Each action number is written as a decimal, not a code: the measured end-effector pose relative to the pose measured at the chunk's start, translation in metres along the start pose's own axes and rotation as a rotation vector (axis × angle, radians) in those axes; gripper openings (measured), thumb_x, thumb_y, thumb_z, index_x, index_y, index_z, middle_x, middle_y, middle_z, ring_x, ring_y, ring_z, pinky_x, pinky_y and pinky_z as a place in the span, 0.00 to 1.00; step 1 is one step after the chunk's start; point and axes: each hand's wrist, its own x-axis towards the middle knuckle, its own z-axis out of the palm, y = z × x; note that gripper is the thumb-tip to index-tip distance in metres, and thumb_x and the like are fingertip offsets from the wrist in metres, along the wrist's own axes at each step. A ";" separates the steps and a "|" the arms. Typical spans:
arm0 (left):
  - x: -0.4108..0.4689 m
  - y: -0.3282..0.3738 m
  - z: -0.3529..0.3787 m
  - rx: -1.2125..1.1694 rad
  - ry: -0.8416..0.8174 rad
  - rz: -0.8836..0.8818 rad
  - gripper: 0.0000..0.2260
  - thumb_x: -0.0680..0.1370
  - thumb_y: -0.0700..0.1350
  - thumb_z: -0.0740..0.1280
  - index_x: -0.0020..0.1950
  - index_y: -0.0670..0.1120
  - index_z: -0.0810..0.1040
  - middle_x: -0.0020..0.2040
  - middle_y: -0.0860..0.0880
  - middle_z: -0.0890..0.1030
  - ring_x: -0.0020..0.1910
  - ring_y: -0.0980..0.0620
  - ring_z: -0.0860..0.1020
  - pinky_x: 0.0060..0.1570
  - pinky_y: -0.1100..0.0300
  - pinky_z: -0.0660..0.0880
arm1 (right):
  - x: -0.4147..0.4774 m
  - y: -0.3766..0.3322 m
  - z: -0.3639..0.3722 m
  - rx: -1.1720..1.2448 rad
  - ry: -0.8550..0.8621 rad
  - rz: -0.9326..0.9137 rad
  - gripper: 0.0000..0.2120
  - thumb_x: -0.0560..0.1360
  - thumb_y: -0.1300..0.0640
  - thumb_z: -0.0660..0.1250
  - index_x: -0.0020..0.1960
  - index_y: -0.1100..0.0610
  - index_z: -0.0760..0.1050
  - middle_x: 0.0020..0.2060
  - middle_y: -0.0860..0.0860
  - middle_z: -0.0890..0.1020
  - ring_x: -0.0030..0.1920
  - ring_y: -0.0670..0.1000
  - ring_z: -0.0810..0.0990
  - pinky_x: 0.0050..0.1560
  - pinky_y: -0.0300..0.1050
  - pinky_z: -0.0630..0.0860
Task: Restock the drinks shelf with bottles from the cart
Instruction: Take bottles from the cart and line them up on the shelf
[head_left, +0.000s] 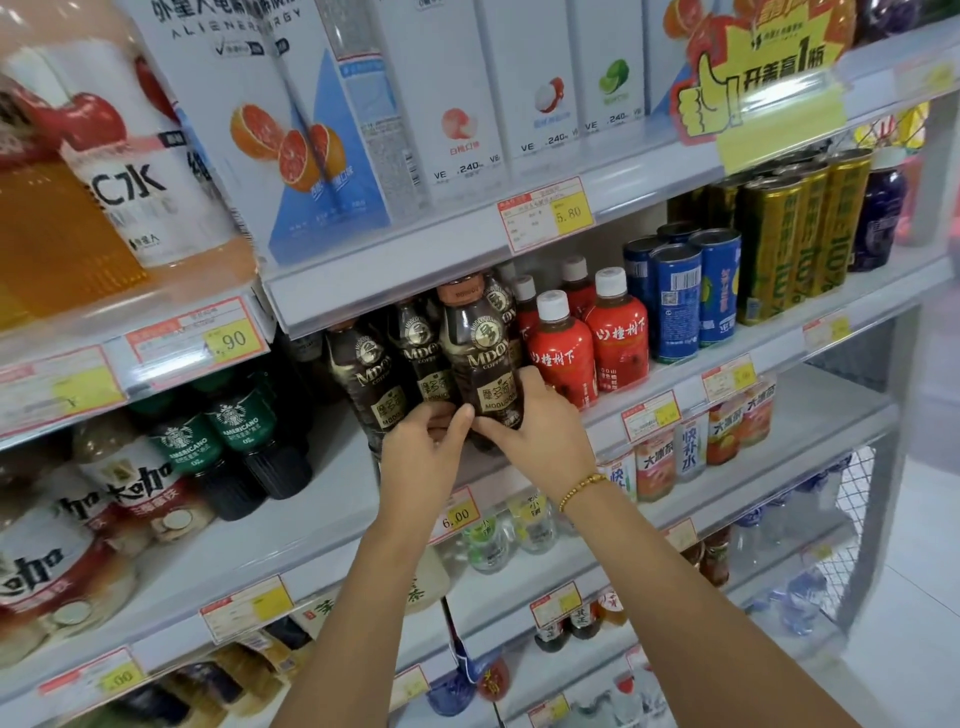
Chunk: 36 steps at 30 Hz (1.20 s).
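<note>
Partway through the restock, judging by the drinks shelf (691, 374): lined with shelved coffee bottles (363, 374) at the left, red tea bottles (563, 348) just right of them, blue cans (675, 306) and gold cans (800, 244) farther along. One more coffee bottle (480, 348) in hand at the front of the coffee row, between the shelved coffee bottles and the red tea bottles and close against both. Held low on the body by both grips: right grip (540, 421) wrapped round the lower right side, fingers curled behind the label; left grip (421, 457) closed on the lower left, thumb pressed to the front. Base hidden behind the fingers, so impossible to tell whether seated on the shelf or hanging just above it. Near upright, long axis vertical or tilted only slightly, brown cap uppermost and just under the edge of the shelf above. Label turned outward toward the aisle, like the neighbours. Left to do, as a judgement: seat the base, release both grips, perhaps square the label with the row. No sight of the cart, so no telling the number of bottles left to bring. Bare shelf surface left of the coffee row, beside the green-label bottles (234, 431), possibly room for more.
</note>
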 end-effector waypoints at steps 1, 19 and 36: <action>0.000 -0.002 0.001 0.004 -0.010 0.006 0.10 0.77 0.50 0.66 0.51 0.45 0.80 0.40 0.58 0.80 0.40 0.67 0.77 0.38 0.80 0.70 | 0.000 0.000 0.000 -0.017 0.001 -0.006 0.24 0.71 0.44 0.69 0.57 0.59 0.66 0.48 0.54 0.80 0.48 0.54 0.79 0.42 0.44 0.74; 0.003 0.023 0.019 0.071 0.041 -0.084 0.20 0.69 0.53 0.73 0.55 0.43 0.77 0.45 0.48 0.82 0.43 0.51 0.79 0.40 0.62 0.71 | 0.006 0.009 -0.016 -0.115 -0.163 -0.059 0.23 0.69 0.46 0.71 0.57 0.59 0.72 0.52 0.55 0.77 0.52 0.55 0.77 0.50 0.46 0.74; 0.018 0.029 0.007 0.141 -0.125 0.069 0.13 0.71 0.48 0.73 0.53 0.43 0.80 0.48 0.48 0.83 0.45 0.53 0.79 0.42 0.64 0.69 | -0.004 0.014 -0.021 0.061 -0.138 -0.018 0.22 0.77 0.63 0.61 0.71 0.56 0.67 0.55 0.58 0.81 0.54 0.55 0.79 0.59 0.47 0.75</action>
